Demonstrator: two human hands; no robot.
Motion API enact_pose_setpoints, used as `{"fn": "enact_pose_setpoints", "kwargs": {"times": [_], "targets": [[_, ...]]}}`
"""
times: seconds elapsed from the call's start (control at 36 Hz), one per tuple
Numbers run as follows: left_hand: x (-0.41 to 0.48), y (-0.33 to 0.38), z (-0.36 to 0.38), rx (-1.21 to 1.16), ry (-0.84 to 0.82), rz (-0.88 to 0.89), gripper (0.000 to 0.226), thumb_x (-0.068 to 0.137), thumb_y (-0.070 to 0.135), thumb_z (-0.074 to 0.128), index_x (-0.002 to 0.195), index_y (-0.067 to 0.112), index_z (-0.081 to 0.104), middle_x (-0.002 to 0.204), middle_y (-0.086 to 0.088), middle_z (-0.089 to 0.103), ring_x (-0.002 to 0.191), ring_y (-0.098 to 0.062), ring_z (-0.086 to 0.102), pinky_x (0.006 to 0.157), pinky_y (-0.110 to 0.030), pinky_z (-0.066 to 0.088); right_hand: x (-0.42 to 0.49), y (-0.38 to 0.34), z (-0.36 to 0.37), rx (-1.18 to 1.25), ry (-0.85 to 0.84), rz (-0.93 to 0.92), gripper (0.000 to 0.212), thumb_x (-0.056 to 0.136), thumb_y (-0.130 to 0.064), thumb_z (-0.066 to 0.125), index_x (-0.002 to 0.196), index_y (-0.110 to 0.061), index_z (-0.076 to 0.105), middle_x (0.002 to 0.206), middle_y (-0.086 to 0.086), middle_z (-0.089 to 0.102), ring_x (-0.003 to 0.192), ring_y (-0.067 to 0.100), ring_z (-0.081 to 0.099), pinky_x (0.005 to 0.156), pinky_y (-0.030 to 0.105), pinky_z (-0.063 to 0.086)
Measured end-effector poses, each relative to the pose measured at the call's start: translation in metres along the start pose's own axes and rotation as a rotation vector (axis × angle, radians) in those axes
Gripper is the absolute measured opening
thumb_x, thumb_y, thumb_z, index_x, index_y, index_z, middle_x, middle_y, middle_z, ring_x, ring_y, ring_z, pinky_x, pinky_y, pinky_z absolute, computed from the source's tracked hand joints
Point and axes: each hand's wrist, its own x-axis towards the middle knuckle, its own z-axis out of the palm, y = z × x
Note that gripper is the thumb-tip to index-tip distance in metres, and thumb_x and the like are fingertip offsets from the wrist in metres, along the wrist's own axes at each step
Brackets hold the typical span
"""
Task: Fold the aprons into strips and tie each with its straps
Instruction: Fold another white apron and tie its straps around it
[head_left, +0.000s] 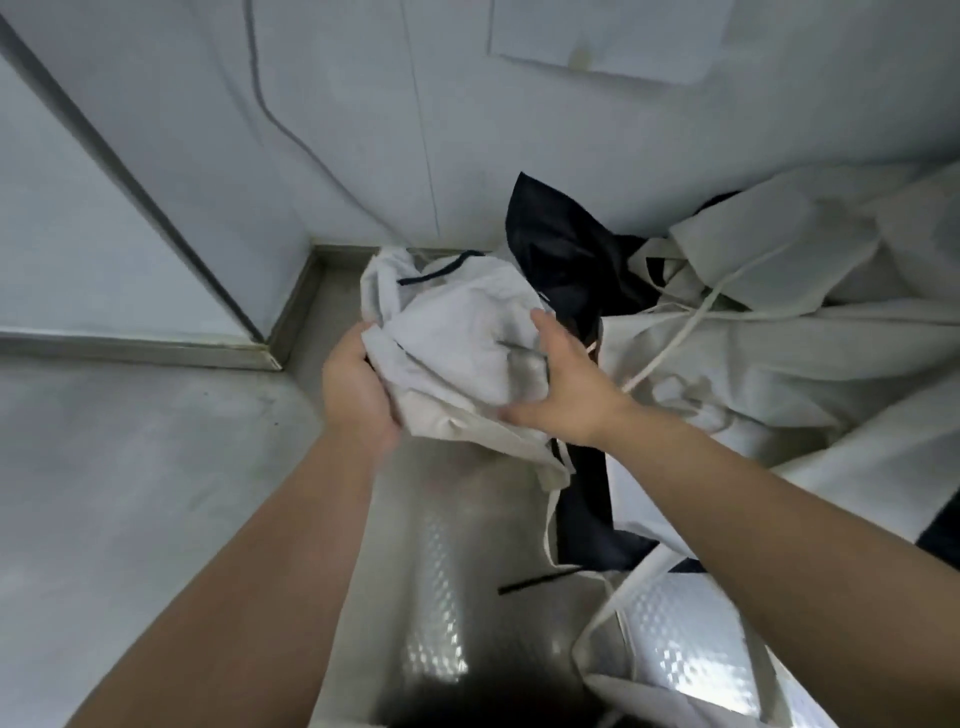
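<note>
Your two hands hold one white apron bundle (457, 338) just above frame centre, over the steel table (441, 571). The bundle is crumpled rather than a neat strip, and a short dark trim line shows at its 12 o'clock edge.

Your left hand (358, 384) is at the bundle's 9 o'clock side. It is motion-blurred, but the palm cups the cloth, the fingers curl under it and the thumb lies along the edge, so it is gripping the bundle.

Your right hand (566, 384) is at the 3 o'clock side. The fingers lie over the top of the cloth and the thumb is under the lower edge, so it clasps the bundle between them. Both forearms come in from 6 o'clock.

A loose white tail hangs off the bundle toward 5 o'clock.

The pile of aprons (779, 312) lies unfolded on the table at 3 o'clock from the bundle, mostly white and reaching the right frame edge. A dark apron (561, 244) sticks up at 1 o'clock, touching the pile and leaning toward the wall (363, 130). More dark cloth lies under your right wrist.

A white strap (691, 322) runs diagonally across the pile. A dark strap (540, 577) lies flat on the table at 5 o'clock. More white strapping loops on the table at the lower right corner.

On the wall, a paper sheet (608, 36) is at 12 o'clock and a cable (280, 114) runs down at 11 o'clock.
</note>
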Motion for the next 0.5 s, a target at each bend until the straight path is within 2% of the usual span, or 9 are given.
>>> {"fn": "enact_pose_setpoints", "kwargs": {"times": [0.06, 0.11, 0.19, 0.25, 0.33, 0.39, 0.44, 0.47, 0.5], "targets": [[-0.025, 0.004, -0.003, -0.019, -0.063, -0.064, 0.042, 0.093, 0.018, 0.032, 0.082, 0.01, 0.072, 0.08, -0.005, 0.071, 0.076, -0.021, 0.067, 0.07, -0.026, 0.054, -0.008, -0.009, 0.008, -0.057, -0.023, -0.048, 0.123, 0.069, -0.041, 0.081, 0.148, -0.034, -0.012, 0.157, 0.0, -0.005, 0.145, 0.022, 0.005, 0.116, 0.036, 0.018], [-0.046, 0.011, -0.01, -0.038, -0.148, -0.116, 0.054, 0.092, 0.019, 0.029, 0.067, 0.009, 0.076, 0.077, -0.007, 0.072, 0.071, -0.021, 0.069, 0.066, -0.026, 0.054, -0.012, -0.015, 0.015, -0.105, -0.01, -0.053, 0.116, 0.069, -0.045, 0.079, 0.149, -0.036, -0.003, 0.157, 0.0, -0.003, 0.145, 0.026, 0.008, 0.117, 0.039, 0.017], [-0.071, 0.024, -0.023, -0.084, -0.195, -0.138, 0.039, 0.072, 0.023, 0.044, 0.091, 0.006, 0.073, 0.105, -0.013, 0.069, 0.094, -0.027, 0.067, 0.091, -0.036, 0.049, -0.022, -0.028, 0.031, -0.197, 0.019, -0.163, 0.052, 0.084, -0.033, 0.067, 0.132, -0.025, 0.048, 0.144, 0.005, 0.033, 0.133, 0.027, 0.033, 0.103, 0.027, 0.029], [-0.077, 0.028, -0.034, -0.127, -0.116, -0.087, 0.05, 0.065, 0.021, 0.05, 0.112, 0.007, 0.059, 0.127, -0.016, 0.057, 0.117, -0.032, 0.056, 0.106, -0.045, 0.038, -0.029, -0.036, 0.038, -0.154, 0.139, -0.25, 0.011, 0.092, -0.018, 0.054, 0.1, -0.013, 0.058, 0.107, 0.008, 0.055, 0.106, 0.028, 0.052, 0.077, 0.025, 0.034], [-0.089, 0.035, -0.052, -0.054, 0.027, -0.009, 0.026, 0.091, 0.026, 0.044, 0.112, 0.018, 0.056, 0.11, -0.007, 0.061, 0.108, -0.027, 0.057, 0.095, -0.039, 0.042, -0.039, -0.047, 0.035, 0.227, 0.422, -0.136, 0.009, 0.096, -0.011, 0.043, 0.088, -0.013, 0.047, 0.077, 0.002, 0.051, 0.08, 0.021, 0.05, 0.067, 0.027, 0.034], [-0.092, 0.035, -0.065, 0.097, 0.101, -0.009, 0.03, 0.097, 0.037, 0.038, 0.124, 0.027, 0.049, 0.112, 0.0, 0.055, 0.109, -0.02, 0.056, 0.094, -0.037, 0.037, -0.043, -0.063, 0.012, 0.753, 0.657, 0.004, 0.02, 0.097, -0.011, 0.039, 0.078, -0.016, 0.042, 0.069, -0.003, 0.046, 0.073, 0.016, 0.048, 0.063, 0.023, 0.037], [-0.094, 0.033, -0.079, 0.242, 0.135, 0.02, 0.016, 0.099, 0.035, 0.04, 0.109, 0.03, 0.05, 0.112, 0.005, 0.055, 0.118, -0.02, 0.054, 0.094, -0.035, 0.034, -0.057, -0.086, -0.015, 1.274, 0.77, 0.033, 0.029, 0.098, -0.02, 0.035, 0.07, -0.017, 0.041, 0.061, -0.002, 0.046, 0.061, 0.01, 0.048, 0.056, 0.018, 0.039], [-0.096, 0.033, -0.083, 0.298, 0.151, 0.029, 0.009, 0.098, 0.033, 0.042, 0.099, 0.03, 0.051, 0.106, 0.007, 0.057, 0.119, -0.02, 0.055, 0.09, -0.033, 0.034, -0.065, -0.096, -0.022, 1.261, 0.831, -0.018, 0.028, 0.098, -0.022, 0.035, 0.073, -0.016, 0.044, 0.063, -0.003, 0.047, 0.061, 0.009, 0.048, 0.059, 0.018, 0.04], [-0.099, 0.035, -0.086, 0.325, 0.152, 0.036, 0.008, 0.098, 0.031, 0.044, 0.094, 0.03, 0.051, 0.102, 0.008, 0.058, 0.118, -0.021, 0.056, 0.087, -0.032, 0.035, -0.07, -0.106, -0.025, 1.027, 0.946, -0.099, 0.02, 0.096, -0.019, 0.036, 0.081, -0.014, 0.047, 0.068, -0.004, 0.049, 0.064, 0.009, 0.047, 0.065, 0.019, 0.04]]}}
